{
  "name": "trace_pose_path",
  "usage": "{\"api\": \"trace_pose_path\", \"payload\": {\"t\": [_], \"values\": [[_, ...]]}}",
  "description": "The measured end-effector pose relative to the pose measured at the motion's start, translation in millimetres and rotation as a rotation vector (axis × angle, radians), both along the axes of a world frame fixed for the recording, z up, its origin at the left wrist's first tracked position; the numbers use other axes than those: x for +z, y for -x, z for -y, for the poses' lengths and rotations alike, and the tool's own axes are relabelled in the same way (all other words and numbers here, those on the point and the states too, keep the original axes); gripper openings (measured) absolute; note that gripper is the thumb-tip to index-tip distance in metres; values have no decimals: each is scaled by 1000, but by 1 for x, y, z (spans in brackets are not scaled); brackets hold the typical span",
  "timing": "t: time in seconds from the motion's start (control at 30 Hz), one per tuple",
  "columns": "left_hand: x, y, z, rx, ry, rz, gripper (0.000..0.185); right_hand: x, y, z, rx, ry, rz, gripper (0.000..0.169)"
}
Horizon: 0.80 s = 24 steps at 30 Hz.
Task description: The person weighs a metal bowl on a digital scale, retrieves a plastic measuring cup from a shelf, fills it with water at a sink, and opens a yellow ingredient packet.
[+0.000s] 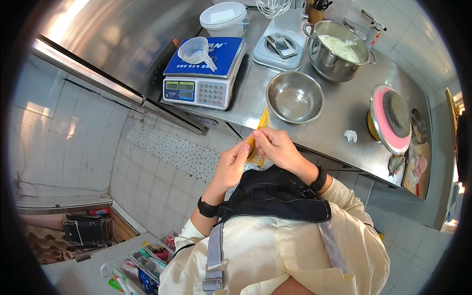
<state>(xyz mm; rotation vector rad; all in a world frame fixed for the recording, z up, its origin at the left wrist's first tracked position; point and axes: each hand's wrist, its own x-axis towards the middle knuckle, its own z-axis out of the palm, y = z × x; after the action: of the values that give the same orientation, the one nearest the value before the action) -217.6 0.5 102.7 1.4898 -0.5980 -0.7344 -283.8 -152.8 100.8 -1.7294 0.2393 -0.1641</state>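
Note:
My left hand [232,162] and my right hand [276,145] meet in front of the black apron, thumbs up. Between them they pinch a yellow plastic packet [263,121], which stands tilted near the worktop's front edge. Its contents cannot be made out, and the fingers cover its middle. Just beyond the packet, an empty stainless steel bowl [295,97] rests on the steel worktop [332,114]. Left of the bowl is a digital price scale [195,90] with a translucent plastic measuring jug [192,51] on its blue platform.
A mixer with a wire whisk [273,6] and a small device [281,45] stand behind the bowl. A steel pot [333,66] holds a white creamy mass. Rightward are a crumpled white tissue [350,136] and a pink-topped turntable [379,110] bearing a dark round cake layer [396,112].

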Motion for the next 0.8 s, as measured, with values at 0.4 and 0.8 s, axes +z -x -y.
{"api": "trace_pose_path", "payload": {"t": [0.4, 0.8], "values": [[-16, -15, -2, 96, 119, -460, 26, 7, -3, -6, 23, 41, -13, 34], [-15, -15, -4, 8, 262, -707, 33, 6, 4, -17, -98, 128, 92, 29]]}}
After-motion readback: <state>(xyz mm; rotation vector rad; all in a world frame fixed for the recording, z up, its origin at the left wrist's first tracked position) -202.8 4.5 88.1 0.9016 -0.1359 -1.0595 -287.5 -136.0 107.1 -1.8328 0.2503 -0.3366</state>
